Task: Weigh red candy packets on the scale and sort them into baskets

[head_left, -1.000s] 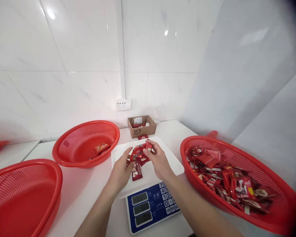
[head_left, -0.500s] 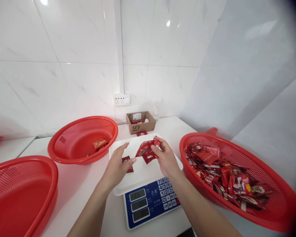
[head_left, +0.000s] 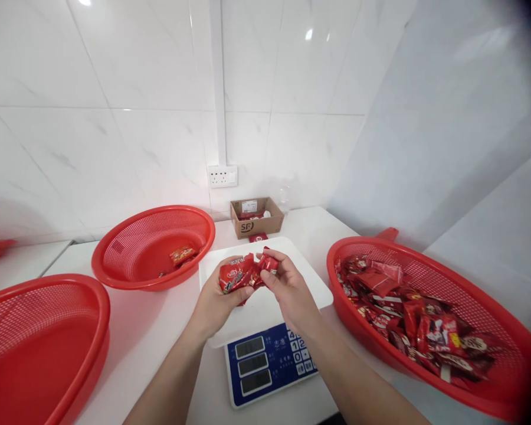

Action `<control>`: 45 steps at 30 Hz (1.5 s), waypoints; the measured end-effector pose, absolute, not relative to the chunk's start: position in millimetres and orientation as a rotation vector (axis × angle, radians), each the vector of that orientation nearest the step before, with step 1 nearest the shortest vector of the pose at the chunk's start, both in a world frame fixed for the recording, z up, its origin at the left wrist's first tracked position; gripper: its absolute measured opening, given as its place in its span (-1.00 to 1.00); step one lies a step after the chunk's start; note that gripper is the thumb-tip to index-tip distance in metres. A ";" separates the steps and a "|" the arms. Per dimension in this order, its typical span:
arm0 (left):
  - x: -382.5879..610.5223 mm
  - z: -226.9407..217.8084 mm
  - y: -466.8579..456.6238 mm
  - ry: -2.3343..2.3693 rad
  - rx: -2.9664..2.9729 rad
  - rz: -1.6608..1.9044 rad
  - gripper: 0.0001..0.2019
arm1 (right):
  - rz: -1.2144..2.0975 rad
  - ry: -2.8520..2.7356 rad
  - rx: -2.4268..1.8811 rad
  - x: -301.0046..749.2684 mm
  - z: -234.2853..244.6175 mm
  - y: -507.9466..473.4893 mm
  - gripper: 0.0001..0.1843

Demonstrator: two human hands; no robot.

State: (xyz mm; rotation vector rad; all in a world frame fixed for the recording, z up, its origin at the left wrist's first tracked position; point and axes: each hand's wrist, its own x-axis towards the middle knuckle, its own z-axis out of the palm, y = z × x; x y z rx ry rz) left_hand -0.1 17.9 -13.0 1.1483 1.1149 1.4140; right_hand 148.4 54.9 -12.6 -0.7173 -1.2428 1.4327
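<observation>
My left hand [head_left: 215,305] is closed around shiny red snack packets [head_left: 235,276], printed with white lettering. Close beside it, my right hand [head_left: 292,290] pinches more red packets [head_left: 269,263] between thumb and fingers. The two bunches meet, and I cannot tell how many packets each hand has. Both hands are above the white pan [head_left: 307,271] of a digital scale. Its blue panel [head_left: 269,366] shows grey displays and a keypad, partly covered by my right forearm.
On the right, a red plastic basket [head_left: 491,307] holds many red packets. Two more red baskets stand left: the farther basket [head_left: 133,236] has a few packets, the nearer basket [head_left: 48,348] is cut by the frame. A cardboard box [head_left: 261,226] sits behind the scale, a small red packet [head_left: 258,238] before it.
My left hand has moved right and closed on red packets; it was open before. The packet lying on the pan beside it no longer shows there. My right hand still holds packets.
</observation>
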 end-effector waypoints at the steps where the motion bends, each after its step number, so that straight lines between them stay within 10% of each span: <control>1: -1.8 -12.4 18.2 1.081 1.108 1.450 -0.42 | 1.404 -1.242 -0.736 150.6 -13.1 57.6 -0.62; 26: -15.7 0.5 12.8 0.991 0.913 1.693 -0.51 | 0.752 -1.870 -1.157 185.1 -32.2 85.9 -0.62; 33: -4.1 1.7 6.2 1.063 1.123 1.512 -0.41 | 1.401 -1.729 -0.817 166.2 -5.3 46.0 -0.65; 45: -9.8 2.2 11.7 1.086 0.819 1.775 -0.56 | 1.228 -1.736 -1.068 189.5 -6.6 58.7 -0.71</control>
